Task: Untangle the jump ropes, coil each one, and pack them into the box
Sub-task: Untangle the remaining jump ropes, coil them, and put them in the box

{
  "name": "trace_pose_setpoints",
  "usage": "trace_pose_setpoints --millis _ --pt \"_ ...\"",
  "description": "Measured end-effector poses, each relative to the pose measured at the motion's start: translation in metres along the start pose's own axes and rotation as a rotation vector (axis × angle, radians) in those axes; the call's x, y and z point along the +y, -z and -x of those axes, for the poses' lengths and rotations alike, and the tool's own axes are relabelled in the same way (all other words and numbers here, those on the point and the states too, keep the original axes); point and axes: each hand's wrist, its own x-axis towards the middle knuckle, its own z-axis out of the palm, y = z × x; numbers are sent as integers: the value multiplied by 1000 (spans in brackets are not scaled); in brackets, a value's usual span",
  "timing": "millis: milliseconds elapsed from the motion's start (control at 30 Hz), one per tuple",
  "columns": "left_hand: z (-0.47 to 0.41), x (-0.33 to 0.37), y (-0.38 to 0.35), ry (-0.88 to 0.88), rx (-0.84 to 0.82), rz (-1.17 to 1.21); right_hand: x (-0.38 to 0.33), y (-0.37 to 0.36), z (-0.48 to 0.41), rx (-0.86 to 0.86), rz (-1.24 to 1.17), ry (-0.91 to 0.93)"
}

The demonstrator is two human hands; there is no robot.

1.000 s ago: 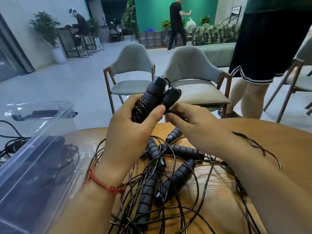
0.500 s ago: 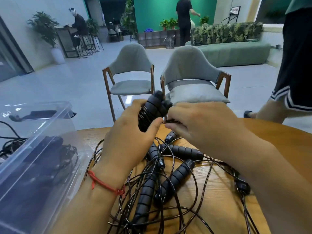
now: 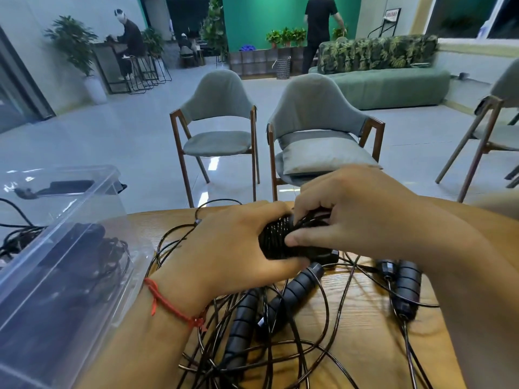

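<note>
Jump ropes: one coiled bundle (image 3: 276,240), cord wound round its paired handles, is held low over the table (image 3: 362,327) near its far edge. The left hand (image 3: 233,248) grips the bundle's left end, thumb underneath. The right hand (image 3: 365,214) curls over the top, thumb pressing the near side. The other ropes lie in a tangle (image 3: 266,360) directly under and nearer than the hands; two loose handles (image 3: 295,287) sit diagonally in it. Another handle pair (image 3: 407,287) lies apart to the right, just beside the right forearm. One cord loop (image 3: 217,203) pokes past the table's far edge. The clear box (image 3: 84,217) is at the left, overhanging the table's left edge, with dark ropes already inside. Its right wall is just beside the left forearm, so there's little room there. Bare wood shows between the tangle and the right handle pair. Two chairs (image 3: 216,122) stand beyond the far edge.
</note>
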Motion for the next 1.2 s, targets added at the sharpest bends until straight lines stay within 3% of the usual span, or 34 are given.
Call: trace_pose_setpoints --millis 200,400,567,633,800,1000,1200 --pt "0 4 1 -65 -86 7 3 0 5 20 -91 -90" --pt "3 10 11 -165 -92 342 21 -3 4 -3 -717 -52" --pt "7 10 9 -55 31 602 26 -25 -8 77 -1073 -83" --pt "7 10 7 -25 76 680 28 -36 -11 94 -1084 -148" --pt "5 11 2 26 251 671 25 -55 -7 170 -834 -189" --pt "-3 7 -5 172 523 565 23 -39 -11 80 -969 -323" --pt "-6 12 -10 253 579 577 24 -32 -8 93 -875 -314"
